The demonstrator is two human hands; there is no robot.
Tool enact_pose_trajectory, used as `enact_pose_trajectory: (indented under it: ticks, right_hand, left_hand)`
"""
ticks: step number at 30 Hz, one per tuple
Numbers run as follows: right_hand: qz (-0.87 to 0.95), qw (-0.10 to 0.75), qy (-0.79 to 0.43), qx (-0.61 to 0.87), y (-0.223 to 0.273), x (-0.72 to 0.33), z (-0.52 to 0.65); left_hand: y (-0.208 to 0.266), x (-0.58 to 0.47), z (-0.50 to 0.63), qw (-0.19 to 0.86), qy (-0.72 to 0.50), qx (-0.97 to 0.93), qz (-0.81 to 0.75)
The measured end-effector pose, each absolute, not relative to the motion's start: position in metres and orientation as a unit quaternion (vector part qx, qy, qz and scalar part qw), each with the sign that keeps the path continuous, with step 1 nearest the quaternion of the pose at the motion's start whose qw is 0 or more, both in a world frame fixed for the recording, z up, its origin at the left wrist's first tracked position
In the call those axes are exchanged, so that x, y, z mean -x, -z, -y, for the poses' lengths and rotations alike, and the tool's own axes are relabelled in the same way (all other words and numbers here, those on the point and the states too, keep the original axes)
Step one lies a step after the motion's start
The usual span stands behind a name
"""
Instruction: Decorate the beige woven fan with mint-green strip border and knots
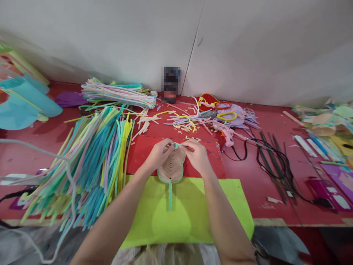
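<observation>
While the left hand [161,152] pinches the far tip of the leaf shape [171,170], the right hand [196,151] has its fingers narrowed on the same tip, just beside. Leaf is over the middle of the tabletop [264,184], stem toward near edge, above the green sheet [171,232]; contact unclear. Fuzzy sticks [91,162] reach the near edge, left. Pink glue gun [227,135] nearer the far edge, right of the leaf.

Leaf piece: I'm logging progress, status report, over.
Left hand, right hand: pinching at far edge. Leaf piece: stem over green sheet. Nothing else across it; glue gun off right.
</observation>
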State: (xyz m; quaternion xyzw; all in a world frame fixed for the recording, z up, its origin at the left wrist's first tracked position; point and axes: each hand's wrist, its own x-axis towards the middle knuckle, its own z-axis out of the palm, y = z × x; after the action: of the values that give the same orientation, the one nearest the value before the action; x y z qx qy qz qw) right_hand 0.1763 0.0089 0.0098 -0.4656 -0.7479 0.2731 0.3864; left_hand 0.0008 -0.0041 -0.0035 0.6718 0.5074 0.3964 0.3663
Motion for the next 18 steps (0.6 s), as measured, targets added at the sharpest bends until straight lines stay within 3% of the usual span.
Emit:
enact_pose_trajectory:
  ticks: [9, 18]
  right_hand:
    - [0.749, 0.386, -0.301, 0.446, -0.0145, -0.1802, -0.0072]
    - [0.73, 0.387, -0.352, 0.439, -0.0157, -0.1795, -0.0062]
  left_hand:
    - [0.0005, -0.0001, 0.0055, 0.354, -0.409, -0.686, -0.487]
    - [0.0007, -0.0004, 0.0072, 0.407, -0.446, -0.643, -0.47]
